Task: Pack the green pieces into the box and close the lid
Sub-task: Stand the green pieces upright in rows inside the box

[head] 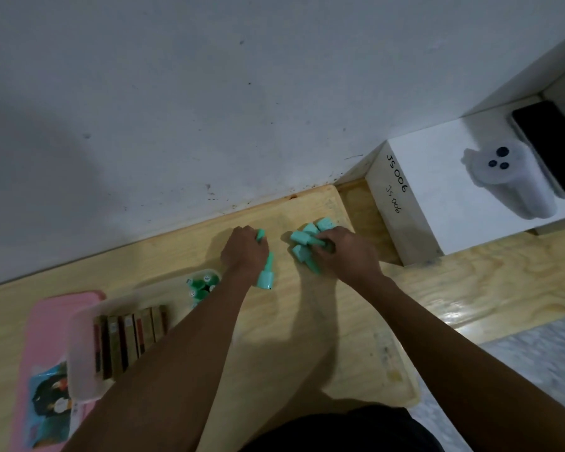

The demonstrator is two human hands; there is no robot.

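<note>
the green pieces (307,243) lay in a loose heap on the wooden board (340,321), far from the person and well apart from the clear plastic box (85,347), which sat toward the person's left. the right hand (343,252) was curled over the near side of that heap, fingers closed around at least one piece; how many it held could not be told, since the palm hid them. several more pieces stuck out beyond the fingers on the far side, pointing different ways.

left of the heap, between it and the box, the left hand (245,251) gripped one green piece by its narrow neck, the wide cap end (265,280) pointing back toward the person and the long axis running roughly along the forearm. a second piece showed at the fingertips on the far side.

the box already held some darker green pieces (201,285) at its far end and a row of brown sticks (128,337) nearer the person. it rested partly on a pink lid (46,321).

the left hand was the nearer to the box, so its load seemed likely to go in first, with a short swing leftward and back. the right hand had the longer carry, past the left arm.

to the right of the heap stood a white shelf (431,197) carrying a phone (548,148).
</note>
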